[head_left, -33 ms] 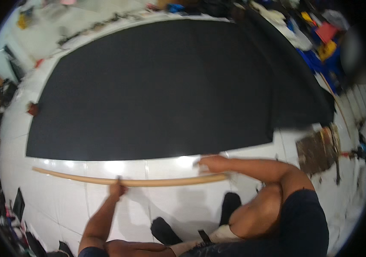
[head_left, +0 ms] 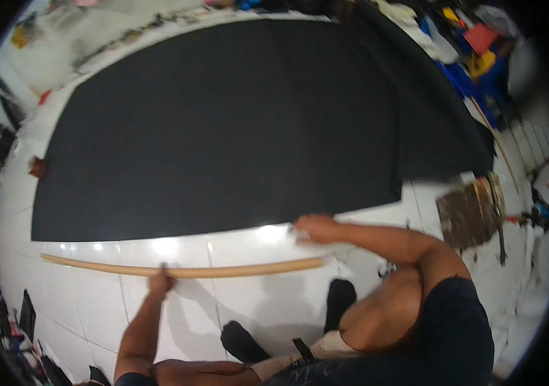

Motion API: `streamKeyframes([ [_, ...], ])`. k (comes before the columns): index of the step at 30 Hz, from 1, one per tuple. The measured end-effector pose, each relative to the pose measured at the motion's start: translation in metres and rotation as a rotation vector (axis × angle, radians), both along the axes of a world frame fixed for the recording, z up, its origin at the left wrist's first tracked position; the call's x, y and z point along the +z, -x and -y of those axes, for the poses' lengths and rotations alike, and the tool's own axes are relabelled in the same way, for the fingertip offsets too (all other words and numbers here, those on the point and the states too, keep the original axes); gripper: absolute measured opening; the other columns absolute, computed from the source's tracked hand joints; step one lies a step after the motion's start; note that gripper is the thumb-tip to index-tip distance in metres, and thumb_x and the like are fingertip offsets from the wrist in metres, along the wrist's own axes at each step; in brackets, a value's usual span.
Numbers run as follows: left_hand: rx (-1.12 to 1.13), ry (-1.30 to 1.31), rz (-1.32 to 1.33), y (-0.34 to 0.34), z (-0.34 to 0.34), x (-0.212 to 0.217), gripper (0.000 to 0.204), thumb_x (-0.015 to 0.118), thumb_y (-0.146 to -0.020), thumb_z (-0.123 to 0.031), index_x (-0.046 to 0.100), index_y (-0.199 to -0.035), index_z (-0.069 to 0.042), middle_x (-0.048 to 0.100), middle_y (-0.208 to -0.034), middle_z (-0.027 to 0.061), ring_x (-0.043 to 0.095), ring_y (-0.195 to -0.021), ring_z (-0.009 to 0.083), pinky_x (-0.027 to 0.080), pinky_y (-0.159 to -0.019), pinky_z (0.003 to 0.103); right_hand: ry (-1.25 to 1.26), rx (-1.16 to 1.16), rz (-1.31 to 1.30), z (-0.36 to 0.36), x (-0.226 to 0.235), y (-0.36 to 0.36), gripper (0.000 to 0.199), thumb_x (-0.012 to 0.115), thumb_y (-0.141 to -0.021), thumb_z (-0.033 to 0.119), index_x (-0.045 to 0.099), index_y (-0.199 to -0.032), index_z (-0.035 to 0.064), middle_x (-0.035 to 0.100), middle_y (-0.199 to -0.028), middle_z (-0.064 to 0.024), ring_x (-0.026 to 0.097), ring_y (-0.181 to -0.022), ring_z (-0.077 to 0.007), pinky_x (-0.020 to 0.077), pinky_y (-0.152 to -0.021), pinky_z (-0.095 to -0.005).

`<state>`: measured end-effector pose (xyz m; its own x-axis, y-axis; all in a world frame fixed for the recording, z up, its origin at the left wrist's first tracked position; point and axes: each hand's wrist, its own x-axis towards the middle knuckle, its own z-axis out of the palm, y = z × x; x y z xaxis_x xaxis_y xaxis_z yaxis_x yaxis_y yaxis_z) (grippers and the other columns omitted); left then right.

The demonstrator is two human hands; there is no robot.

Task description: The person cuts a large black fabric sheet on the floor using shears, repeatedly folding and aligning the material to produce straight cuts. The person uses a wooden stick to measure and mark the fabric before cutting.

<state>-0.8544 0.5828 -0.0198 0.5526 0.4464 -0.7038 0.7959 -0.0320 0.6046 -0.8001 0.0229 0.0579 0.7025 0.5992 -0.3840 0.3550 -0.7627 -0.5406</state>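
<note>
A long, narrow light-wood stick [head_left: 242,271] stretches left to right over the white floor, just nearer to me than the black sheet. My left hand [head_left: 161,280] is closed round it, left of its middle. My right hand [head_left: 316,229] is at the near edge of the large black sheet [head_left: 216,128], towards its right side. Motion blurs its fingers, so whether they grip the edge does not show. A fold of the same dark material lies over the sheet's right part.
A brown block [head_left: 37,168] rests at the sheet's left edge. To the right lies a worn brown board [head_left: 464,215] with a handled tool beside it. Coloured cloths and bags [head_left: 480,45] are heaped at the far right. My dark-socked feet [head_left: 244,341] stand on white tiles [head_left: 268,305].
The view has shifted a little, so the sheet and its surroundings sit slightly further left. My left hand still holds the stick; my right hand remains by the sheet's near edge.
</note>
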Motion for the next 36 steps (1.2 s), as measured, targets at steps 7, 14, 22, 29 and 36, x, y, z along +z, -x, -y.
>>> streamKeyframes([
  [7, -0.005, -0.204, 0.021, 0.008, -0.1, 0.009, 0.037, 0.066, -0.092, -0.035, 0.055, -0.08, -0.001, 0.06, -0.063, 0.0089, 0.058, -0.044, 0.0213, 0.052, -0.038, 0.035, 0.444, -0.295, 0.341, 0.126, 0.032, -0.012, 0.026, 0.063, -0.088, 0.021, 0.066, -0.11, 0.0065, 0.065, -0.11, -0.0127, 0.061, -0.108, -0.0311, 0.0488, -0.094, -0.0459],
  [14, -0.657, -1.172, -0.128, -0.03, 0.007, 0.054, 0.086, 0.073, -0.08, -0.043, 0.035, -0.142, 0.002, 0.044, -0.135, 0.0282, 0.048, -0.122, 0.0438, 0.045, -0.098, 0.052, 0.34, -0.183, 0.297, 0.106, 0.016, 0.001, 0.053, 0.066, -0.089, 0.023, 0.05, -0.139, 0.0114, 0.05, -0.135, -0.0111, 0.049, -0.126, -0.0275, 0.0414, -0.103, -0.0432],
  [22, -1.237, -1.018, 0.28, -0.11, 0.075, 0.119, 0.052, 0.074, -0.081, -0.034, 0.059, -0.122, -0.006, 0.057, -0.123, 0.0205, 0.055, -0.115, 0.039, 0.048, -0.095, 0.048, 0.348, 0.098, 0.397, 0.065, -0.011, -0.037, 0.044, 0.067, -0.086, 0.027, 0.06, -0.125, 0.0091, 0.059, -0.119, -0.0124, 0.057, -0.113, -0.0288, 0.0472, -0.09, -0.0439],
  [29, -0.308, -0.472, 0.335, -0.115, 0.145, 0.033, 0.056, 0.072, -0.081, -0.041, 0.059, -0.11, 0.005, 0.063, -0.112, 0.0224, 0.062, -0.102, 0.0335, 0.05, -0.081, 0.045, 0.205, -0.012, 0.404, 0.083, -0.022, -0.026, 0.044, 0.07, -0.082, 0.028, 0.064, -0.121, 0.0081, 0.058, -0.114, -0.01, 0.059, -0.105, -0.0281, 0.0531, -0.085, -0.0435],
  [36, 0.498, 0.296, 0.234, -0.084, 0.212, 0.008, 0.033, 0.067, -0.087, -0.031, 0.052, -0.085, -0.001, 0.05, -0.075, 0.0067, 0.049, -0.053, 0.0197, 0.049, -0.048, 0.034, 0.207, -0.008, 0.288, 0.076, -0.004, -0.028, 0.056, 0.068, -0.087, 0.031, 0.053, -0.136, 0.0085, 0.05, -0.138, -0.0121, 0.048, -0.127, -0.0308, 0.0459, -0.102, -0.0448],
])
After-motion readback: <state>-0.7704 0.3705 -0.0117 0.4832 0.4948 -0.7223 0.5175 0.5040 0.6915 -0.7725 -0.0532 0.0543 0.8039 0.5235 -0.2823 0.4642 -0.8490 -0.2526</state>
